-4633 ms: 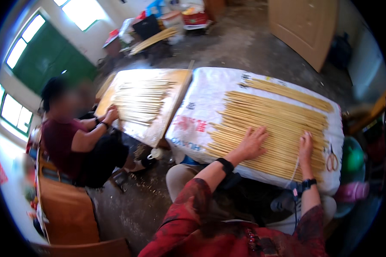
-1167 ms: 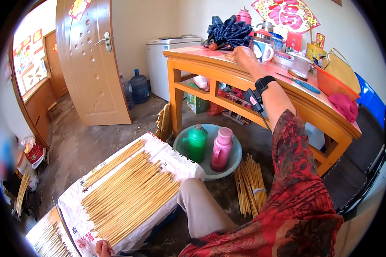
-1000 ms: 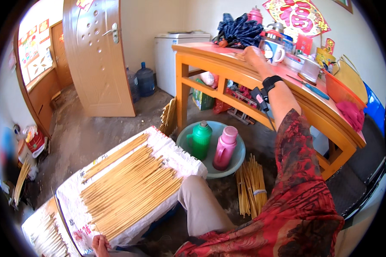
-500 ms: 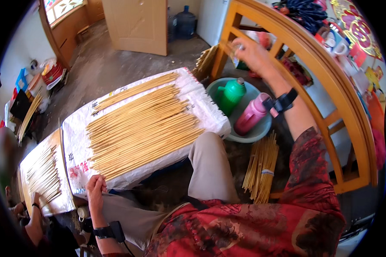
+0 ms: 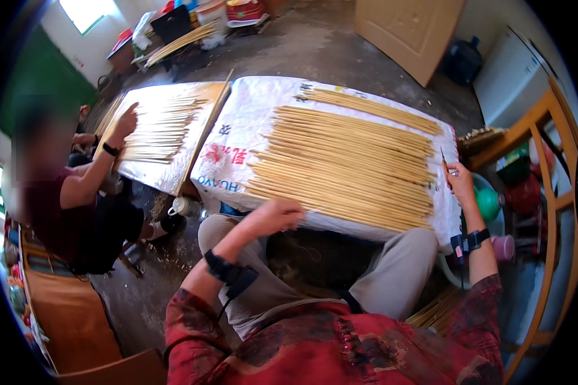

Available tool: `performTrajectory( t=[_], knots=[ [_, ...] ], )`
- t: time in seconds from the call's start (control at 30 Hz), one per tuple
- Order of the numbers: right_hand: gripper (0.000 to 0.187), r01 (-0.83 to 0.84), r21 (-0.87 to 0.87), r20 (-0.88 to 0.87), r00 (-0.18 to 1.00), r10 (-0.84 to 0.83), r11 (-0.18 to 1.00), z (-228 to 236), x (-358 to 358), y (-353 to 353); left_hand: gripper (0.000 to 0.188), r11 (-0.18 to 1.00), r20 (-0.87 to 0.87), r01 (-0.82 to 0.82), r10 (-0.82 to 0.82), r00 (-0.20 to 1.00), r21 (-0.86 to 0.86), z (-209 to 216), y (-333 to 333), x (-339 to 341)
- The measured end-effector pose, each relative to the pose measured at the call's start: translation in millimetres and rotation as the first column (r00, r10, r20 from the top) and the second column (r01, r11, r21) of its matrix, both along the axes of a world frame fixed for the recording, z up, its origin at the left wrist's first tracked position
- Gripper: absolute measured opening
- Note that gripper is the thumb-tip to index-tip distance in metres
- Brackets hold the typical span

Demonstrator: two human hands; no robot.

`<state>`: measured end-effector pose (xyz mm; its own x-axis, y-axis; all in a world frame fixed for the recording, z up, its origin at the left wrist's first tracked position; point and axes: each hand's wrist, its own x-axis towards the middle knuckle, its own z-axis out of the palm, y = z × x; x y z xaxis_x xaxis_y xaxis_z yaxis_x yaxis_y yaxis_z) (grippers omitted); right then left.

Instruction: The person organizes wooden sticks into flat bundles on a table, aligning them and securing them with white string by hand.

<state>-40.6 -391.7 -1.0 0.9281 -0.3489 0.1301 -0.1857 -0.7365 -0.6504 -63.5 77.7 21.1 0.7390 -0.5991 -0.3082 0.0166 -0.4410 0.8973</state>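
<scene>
Rows of thin straw-coloured sticks (image 5: 347,163) lie side by side on a white woven-sack cover (image 5: 205,176) over a low table. A narrower bunch of sticks (image 5: 372,110) lies apart along the far edge. My right hand (image 5: 458,184) is closed round a slim pointed tool (image 5: 445,163) with a wooden-looking handle, tip upward, just beyond the sticks' right ends. My left hand (image 5: 275,217) hovers over the table's near edge by the closest sticks. Its fingers are bent and blurred, so what they hold, if anything, does not show.
At left, another person (image 5: 64,186) works at a second covered board (image 5: 128,168) with sticks. A basin with a green flask (image 5: 488,204) and a pink bottle (image 5: 503,247) stands by my right arm. A wooden frame (image 5: 546,212) rises at right; bundled sticks (image 5: 438,311) lie below.
The view has swung left. My right hand has come from the wooden frame to the sticks' right ends, with the pointed tool in it. My left hand has moved right along the near edge.
</scene>
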Motion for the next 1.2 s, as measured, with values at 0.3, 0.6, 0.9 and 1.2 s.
performTrajectory(
  t=[0.3, 0.6, 0.9, 1.2],
  knots=[
    [0.021, -0.528, 0.352, -0.049, 0.814, 0.579, 0.773, 81, 129, 271, 0.014, 0.89, 0.355, 0.456, -0.423, 0.834, -0.012, -60, -58, 29],
    [0.02, -0.601, 0.009, 0.032, 0.799, 0.601, 0.799, -40, 220, 501, 0.019, 0.904, 0.598, 0.426, -0.355, 0.718, 0.026, -117, -65, 14],
    [0.016, -0.632, -0.223, -0.051, 0.767, 0.639, 0.742, -76, 233, 536, 0.029, 0.901, 0.489, 0.359, -0.205, 0.848, -0.245, -53, -24, 20],
    [0.022, -0.863, 0.043, -0.001, 0.504, 0.864, 0.504, 23, 188, 462, 0.015, 0.82, 0.399, 0.472, -0.571, 0.717, 0.325, -41, -33, 30]
  ],
)
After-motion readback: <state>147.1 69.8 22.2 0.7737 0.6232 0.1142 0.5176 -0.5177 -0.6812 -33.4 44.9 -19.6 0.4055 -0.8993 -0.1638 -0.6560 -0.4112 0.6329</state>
